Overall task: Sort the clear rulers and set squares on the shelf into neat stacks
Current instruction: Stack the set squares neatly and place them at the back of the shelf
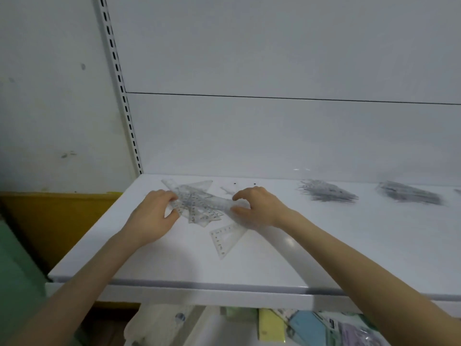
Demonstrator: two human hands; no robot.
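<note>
Both hands (152, 216) (259, 208) fwd, fingers curled

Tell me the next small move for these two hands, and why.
Probably lift the clear ruler free and carry it right toward the stacks. The left hand and right hand each pinch one end of it, and it lies across the loose pile of set squares, while sorted stacks already sit further right on the shelf.

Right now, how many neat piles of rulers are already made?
2, both on the shelf to the right: one pile mid-shelf, another pile farther right. More may hide beyond the edge.
</note>
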